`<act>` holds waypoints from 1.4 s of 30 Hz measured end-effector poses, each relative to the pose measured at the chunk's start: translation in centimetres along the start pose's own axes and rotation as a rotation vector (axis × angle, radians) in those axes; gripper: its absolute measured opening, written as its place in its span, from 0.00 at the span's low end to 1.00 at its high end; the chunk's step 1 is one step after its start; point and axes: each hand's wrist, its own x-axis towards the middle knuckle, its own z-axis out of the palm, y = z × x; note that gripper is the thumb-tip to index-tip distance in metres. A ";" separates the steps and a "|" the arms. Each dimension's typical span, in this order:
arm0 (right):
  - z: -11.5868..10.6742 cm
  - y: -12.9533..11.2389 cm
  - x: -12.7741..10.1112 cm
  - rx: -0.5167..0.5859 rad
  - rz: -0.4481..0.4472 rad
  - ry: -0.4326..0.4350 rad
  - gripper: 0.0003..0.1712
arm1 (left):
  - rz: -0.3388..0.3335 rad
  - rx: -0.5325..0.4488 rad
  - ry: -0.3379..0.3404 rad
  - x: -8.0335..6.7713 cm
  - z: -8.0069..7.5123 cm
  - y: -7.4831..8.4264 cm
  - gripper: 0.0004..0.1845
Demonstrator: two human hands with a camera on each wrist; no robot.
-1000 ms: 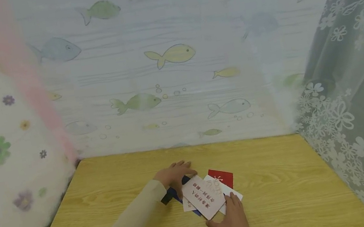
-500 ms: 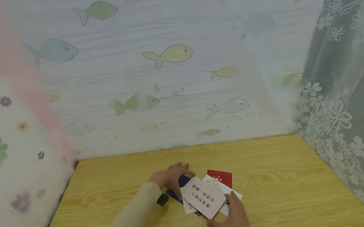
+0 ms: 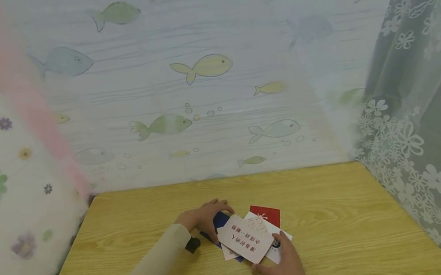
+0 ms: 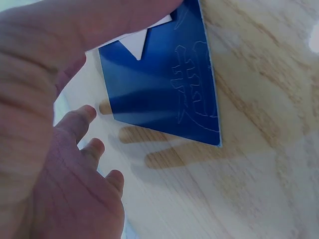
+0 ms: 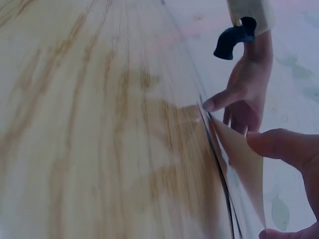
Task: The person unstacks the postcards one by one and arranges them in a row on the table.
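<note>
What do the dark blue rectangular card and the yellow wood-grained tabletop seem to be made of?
Dark blue rectangular card: probably stiff coated paper; soft light bands suggest gloss. Yellow wood-grained tabletop: wood or laminate, unclear which; the bright reflection suggests a shiny finish.

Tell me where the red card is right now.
In the head view, the red card is just right of centre, beyond the right hand, partly covered by the white card on its near side.

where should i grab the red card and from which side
Probably pinch the red card by its far right corner, coming from the far right: that corner lies exposed, while the white card overlaps its near left part, so little edge is free there.
</note>
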 end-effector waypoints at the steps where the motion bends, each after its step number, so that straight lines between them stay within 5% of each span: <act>1: 0.0 0.0 0.0 0.000 0.001 0.000 0.57 | 0.006 -0.006 -0.002 0.0 0.1 -0.1 0.46; 9: -0.5 0.1 0.0 0.035 0.023 0.007 0.55 | 0.041 -0.045 -0.024 0.0 0.1 -0.4 0.44; 17: -0.8 0.4 0.0 0.047 0.035 -0.026 0.56 | 0.057 0.084 -0.055 -0.2 0.1 0.3 0.56; 24: -1.1 1.0 0.1 0.073 0.004 -0.050 0.57 | 0.042 0.097 -0.079 -0.4 0.3 0.7 0.53; 42: -2.2 2.5 0.6 0.214 -0.040 -0.122 0.58 | 0.115 -0.202 -0.039 -1.5 0.4 -0.1 0.54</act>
